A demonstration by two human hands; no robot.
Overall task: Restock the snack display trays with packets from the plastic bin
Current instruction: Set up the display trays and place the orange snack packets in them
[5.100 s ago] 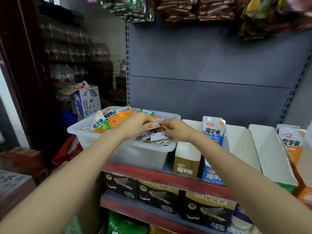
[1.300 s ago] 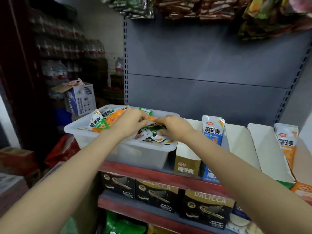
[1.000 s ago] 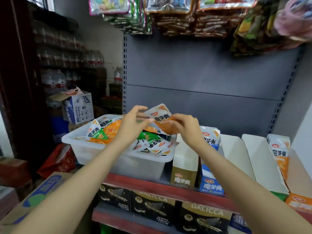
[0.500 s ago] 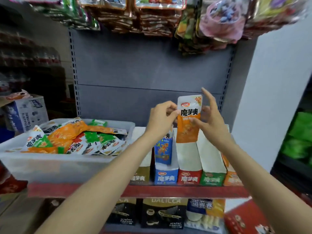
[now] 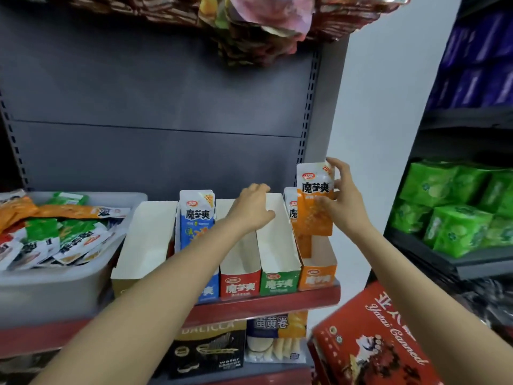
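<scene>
Person, seen from a head-worn view: two forearms and two hands only. Left forearm [image 5: 144, 295]: bare to the frame edge, no sleeve showing. Right forearm [image 5: 410, 276]: likewise bare. Left hand [image 5: 251, 209]: no glove, ring or watch visible. Right hand [image 5: 342, 202]: no glove; fingers [image 5: 334, 165] unadorned, nails short.

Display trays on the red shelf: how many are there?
5, side by side right of the plastic bin: gold tray, blue tray, red tray, green tray, orange tray. None appears hidden.
</scene>
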